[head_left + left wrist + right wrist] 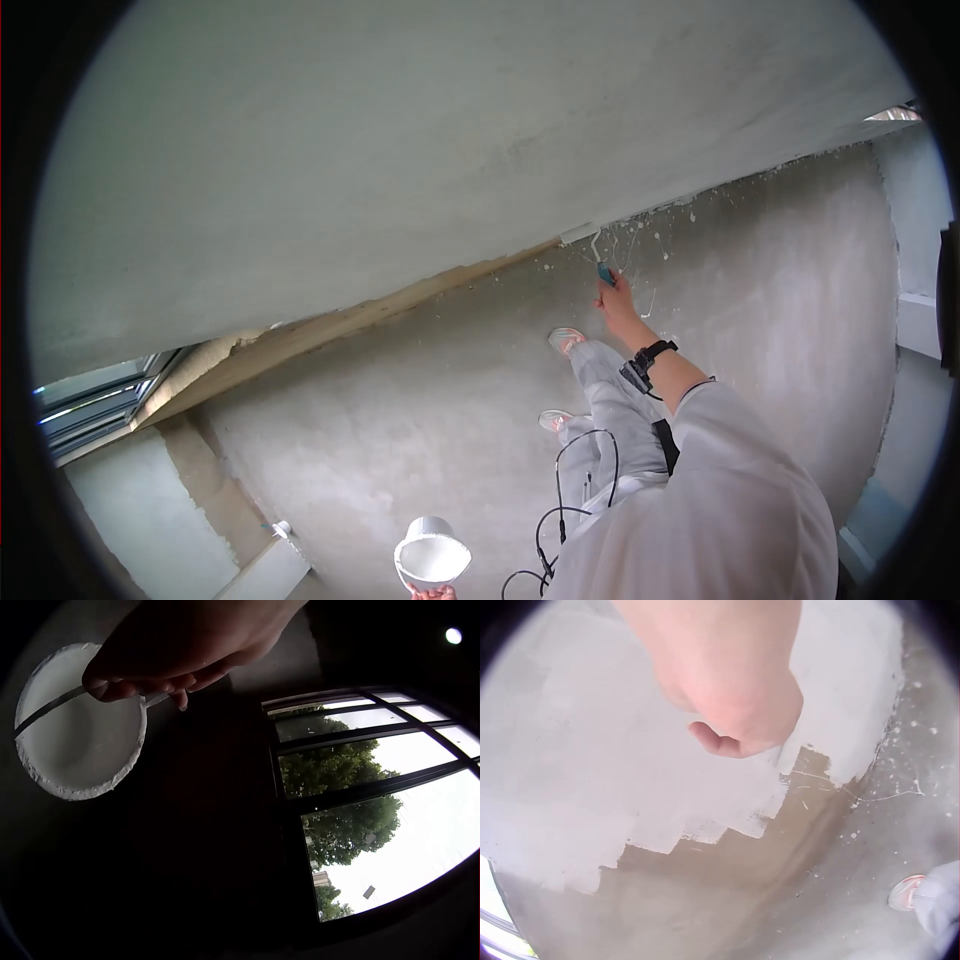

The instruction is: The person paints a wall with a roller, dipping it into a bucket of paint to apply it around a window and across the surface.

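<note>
My right hand (615, 298) grips the blue handle of a small paint roller (606, 273). Its white roller sleeve (578, 234) lies against the foot of the wall (400, 160), where wall meets floor. In the right wrist view the right hand (727, 690) has curled fingers and hides most of the tool. White coating covers much of the wall, with a stepped edge above a bare brownish strip (697, 877). Low at the other side, my left hand (432, 593) holds a white bucket (430, 528). The left wrist view shows the left hand (180, 656) curled round the bucket's handle (49, 712).
White splatters dot the concrete floor (420, 430) near the roller. My shoes (566, 340) stand close to the wall. Black cables (557, 500) hang beside my legs. A window (100, 405) opens at the left, with trees (337, 787) outside. A white pipe end (282, 528) sticks up near the far wall.
</note>
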The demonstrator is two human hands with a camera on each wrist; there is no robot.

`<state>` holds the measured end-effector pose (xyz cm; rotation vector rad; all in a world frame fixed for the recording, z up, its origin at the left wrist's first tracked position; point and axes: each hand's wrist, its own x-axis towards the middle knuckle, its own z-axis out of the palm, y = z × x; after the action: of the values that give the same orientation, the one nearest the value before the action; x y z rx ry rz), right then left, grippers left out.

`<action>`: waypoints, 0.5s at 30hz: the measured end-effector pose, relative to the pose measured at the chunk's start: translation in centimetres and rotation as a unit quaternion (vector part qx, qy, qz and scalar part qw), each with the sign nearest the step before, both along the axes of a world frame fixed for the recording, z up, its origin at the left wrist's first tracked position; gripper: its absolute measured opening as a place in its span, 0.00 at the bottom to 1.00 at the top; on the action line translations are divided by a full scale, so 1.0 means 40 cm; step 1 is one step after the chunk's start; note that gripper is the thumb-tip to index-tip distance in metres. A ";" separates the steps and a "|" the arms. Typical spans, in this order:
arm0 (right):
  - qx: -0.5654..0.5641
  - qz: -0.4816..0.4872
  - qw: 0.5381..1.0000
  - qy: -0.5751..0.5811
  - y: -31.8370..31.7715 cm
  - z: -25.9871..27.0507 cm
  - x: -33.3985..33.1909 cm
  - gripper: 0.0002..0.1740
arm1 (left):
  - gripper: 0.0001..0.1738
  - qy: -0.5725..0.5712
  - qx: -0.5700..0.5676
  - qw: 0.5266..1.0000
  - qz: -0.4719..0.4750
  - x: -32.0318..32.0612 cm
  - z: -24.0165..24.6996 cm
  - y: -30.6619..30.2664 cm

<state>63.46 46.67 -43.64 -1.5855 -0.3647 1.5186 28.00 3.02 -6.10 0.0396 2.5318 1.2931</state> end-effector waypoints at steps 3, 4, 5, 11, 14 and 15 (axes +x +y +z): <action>-0.031 -0.053 0.997 0.040 0.045 0.070 0.012 0.17 | 0.10 -0.009 0.003 1.000 -0.006 -0.020 -0.010 0.026; -0.028 -0.041 0.997 0.057 0.037 0.100 0.018 0.18 | 0.08 -0.014 0.004 1.000 -0.005 -0.024 -0.015 0.024; -0.024 -0.028 0.997 0.075 0.024 0.133 0.023 0.19 | 0.07 -0.019 0.006 1.000 -0.004 -0.025 -0.019 0.018; 0.047 -0.037 0.994 0.094 -0.122 0.417 0.071 0.28 | 0.12 -0.065 0.042 0.997 -0.028 -0.067 -0.070 -0.052; 0.062 -0.010 0.996 0.063 -0.134 0.432 0.081 0.30 | 0.14 -0.067 0.038 0.997 -0.025 -0.075 -0.093 -0.065; 0.063 -0.011 0.996 0.061 -0.126 0.403 0.079 0.30 | 0.14 -0.068 0.039 0.997 -0.026 -0.078 -0.088 -0.066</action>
<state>66.61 41.64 -27.54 -1.3882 -0.3651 1.5376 24.89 0.40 -9.62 0.0319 2.3503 1.3263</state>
